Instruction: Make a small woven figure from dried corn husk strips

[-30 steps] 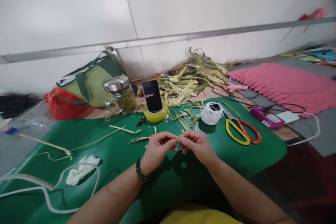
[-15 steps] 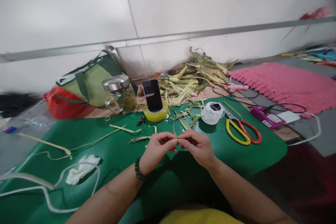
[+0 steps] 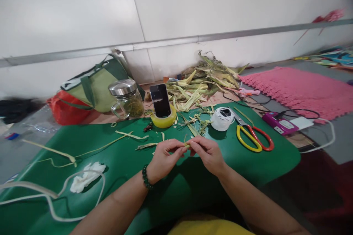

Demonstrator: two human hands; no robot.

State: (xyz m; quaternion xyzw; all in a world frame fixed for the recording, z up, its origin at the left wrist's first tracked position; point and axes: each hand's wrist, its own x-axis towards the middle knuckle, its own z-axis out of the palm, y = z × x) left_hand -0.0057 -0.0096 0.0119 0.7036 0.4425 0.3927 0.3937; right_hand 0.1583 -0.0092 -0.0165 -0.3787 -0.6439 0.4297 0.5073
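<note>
Both of my hands meet over the middle of the green mat (image 3: 124, 176). My left hand (image 3: 164, 158), with a dark bead bracelet at the wrist, pinches one end of a small yellow-green leaf strip (image 3: 187, 144). My right hand (image 3: 207, 152) pinches the other end, fingertips almost touching the left ones. The strip is short and mostly hidden between the fingers. Loose leaf strips (image 3: 129, 136) lie on the mat just beyond my hands.
Beyond my hands stand a phone (image 3: 160, 100) propped in a yellow tape roll (image 3: 164, 120), a lidded glass jar (image 3: 126, 98), a white thread spool (image 3: 222, 118) and yellow-red scissors (image 3: 252, 136). A heap of husks (image 3: 204, 79) lies by the wall. A white cord (image 3: 49, 198) loops at left.
My hands have stayed together over the mat, shifting slightly while the fingers rework the small strip. Nothing else has moved.
</note>
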